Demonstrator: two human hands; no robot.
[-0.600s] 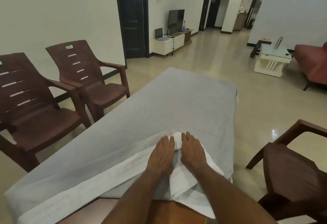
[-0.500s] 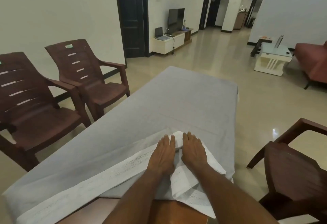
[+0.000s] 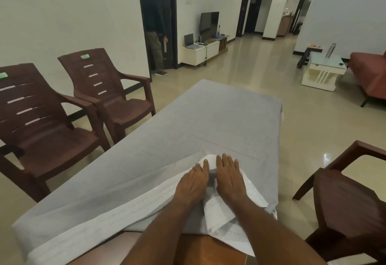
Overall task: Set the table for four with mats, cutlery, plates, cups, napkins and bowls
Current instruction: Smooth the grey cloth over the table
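A grey tablecloth (image 3: 219, 122) covers the long table in front of me. Its near end is folded back, showing a white patterned underside (image 3: 129, 208). My left hand (image 3: 194, 183) and my right hand (image 3: 229, 179) lie flat side by side on that folded white part, fingers straight and pointing away from me. Bare orange-brown tabletop (image 3: 208, 248) shows below the fold, between my forearms. No mats, cutlery, plates, cups, napkins or bowls are in view.
Two brown plastic chairs (image 3: 108, 97) stand along the table's left side, and another brown chair (image 3: 351, 200) at its right. A person (image 3: 154, 26) stands in the dark doorway at the back left. A TV unit (image 3: 204, 47), a white coffee table (image 3: 321, 70) and a red sofa (image 3: 371, 74) lie beyond.
Both hands stay pressed flat on the folded cloth, hardly moving. A person has appeared in the doorway at the back left.
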